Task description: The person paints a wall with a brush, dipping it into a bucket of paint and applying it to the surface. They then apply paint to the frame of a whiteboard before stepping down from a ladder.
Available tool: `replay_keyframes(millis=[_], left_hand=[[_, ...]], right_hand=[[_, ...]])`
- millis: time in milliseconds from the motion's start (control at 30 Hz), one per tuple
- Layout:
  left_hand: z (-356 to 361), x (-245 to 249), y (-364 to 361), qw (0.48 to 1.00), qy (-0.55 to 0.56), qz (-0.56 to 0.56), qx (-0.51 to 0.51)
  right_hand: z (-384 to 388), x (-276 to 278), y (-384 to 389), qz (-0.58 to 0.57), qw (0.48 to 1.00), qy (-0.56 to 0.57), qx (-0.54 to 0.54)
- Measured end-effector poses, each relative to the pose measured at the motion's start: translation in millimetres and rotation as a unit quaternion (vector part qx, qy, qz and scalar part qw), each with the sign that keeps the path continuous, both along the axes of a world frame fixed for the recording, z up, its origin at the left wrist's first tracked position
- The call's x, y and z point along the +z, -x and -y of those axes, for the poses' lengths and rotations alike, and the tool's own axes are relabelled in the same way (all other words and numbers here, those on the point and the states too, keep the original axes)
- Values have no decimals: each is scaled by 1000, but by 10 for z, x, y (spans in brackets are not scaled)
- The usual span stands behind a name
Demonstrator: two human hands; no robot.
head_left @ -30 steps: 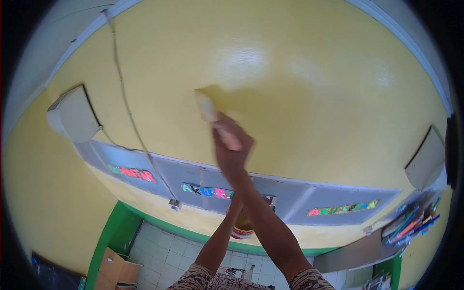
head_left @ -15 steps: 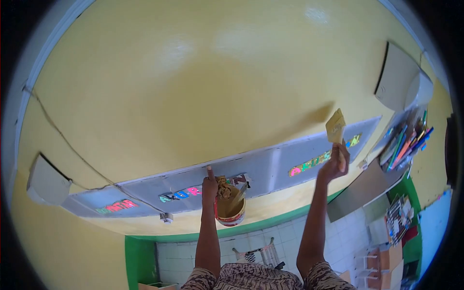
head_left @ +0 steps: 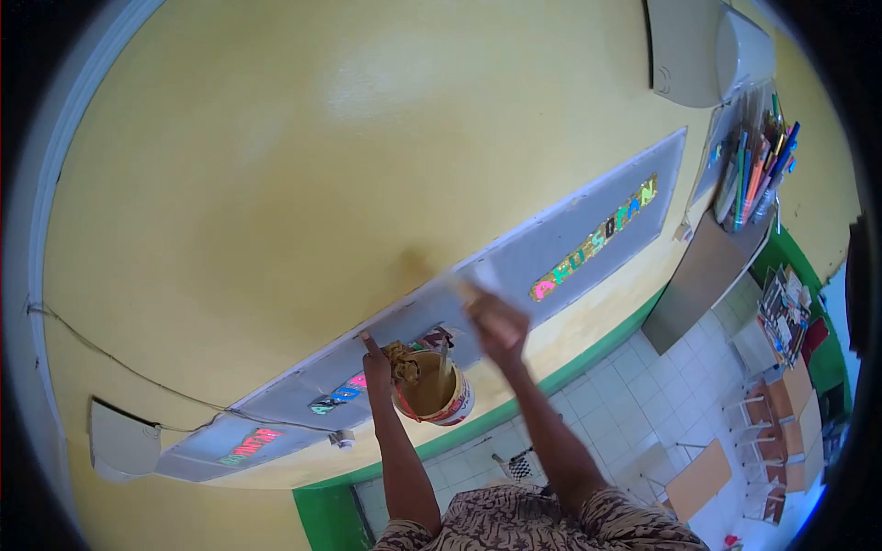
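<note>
My left hand (head_left: 377,365) is closed at the left rim of a paint bucket (head_left: 464,402), holding it up in front of the wall with one digit pointing upward. Yellowish-brown stuff coats the bucket's inside. A crumpled brown rag or paper (head_left: 402,363) sits at its rim beside my hand, and a pale flat stick-like tool (head_left: 445,367) stands inside. My right hand (head_left: 501,326) grips a flat, broad-ended scraper-like tool (head_left: 473,275), blurred by motion. Its end is close to the yellow wall (head_left: 276,202), near the grey board's top edge; contact cannot be made out.
A grey board (head_left: 510,266) with colourful letters runs along the wall. A wall-mounted pale box (head_left: 689,50) and a bundle of pens (head_left: 758,174) are at right. Another pale box (head_left: 119,439) and a cable (head_left: 119,367) are at left. Below stand a desk (head_left: 698,482) and chairs.
My right hand has swung left and down with the tool, toward the board's top edge. My view has turned and shifted right. The bucket stays in my left hand.
</note>
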State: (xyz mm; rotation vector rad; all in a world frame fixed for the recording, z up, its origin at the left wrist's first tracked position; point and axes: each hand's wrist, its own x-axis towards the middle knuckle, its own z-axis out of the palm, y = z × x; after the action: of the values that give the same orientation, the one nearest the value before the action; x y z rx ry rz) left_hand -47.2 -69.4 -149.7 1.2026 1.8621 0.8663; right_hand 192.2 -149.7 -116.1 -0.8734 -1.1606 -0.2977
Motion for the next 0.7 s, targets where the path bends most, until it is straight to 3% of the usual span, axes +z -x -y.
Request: replay_keyframes(millis=[67, 133, 267, 367, 433, 467, 533, 567, 700], left_hand=[[-51, -106, 68, 1000, 4, -1, -8], [-153, -188, 60, 1000, -2, -2, -19], [-147, -260, 128, 999, -27, 29, -7], [-145, -160, 83, 999, -8, 39, -14], [-96, -113, 46, 999, -1, 39, -9], [-66, -92, 37, 998, -6, 60, -4], [-87, -77, 48, 997, -13, 77, -11], [-120, -92, 85, 997, -5, 78, -22], [-250, -275, 259, 997, -13, 58, -43]], right_hand=[[-73, 38, -685, -130, 991, 6, -13], [-24, 250, -1307, -189, 981, 9, -50], [64, 457, -1853, -316, 940, -63, -111], [-55, 273, -1652, -300, 930, -61, -205], [-413, -189, -1177, -132, 951, -32, -279], [-462, -154, -726, -207, 952, -78, -210], [-238, -40, -79, -204, 970, 14, -131], [-77, 21, 112, -221, 974, 26, -40], [150, -66, -24, -164, 982, 8, 91]])
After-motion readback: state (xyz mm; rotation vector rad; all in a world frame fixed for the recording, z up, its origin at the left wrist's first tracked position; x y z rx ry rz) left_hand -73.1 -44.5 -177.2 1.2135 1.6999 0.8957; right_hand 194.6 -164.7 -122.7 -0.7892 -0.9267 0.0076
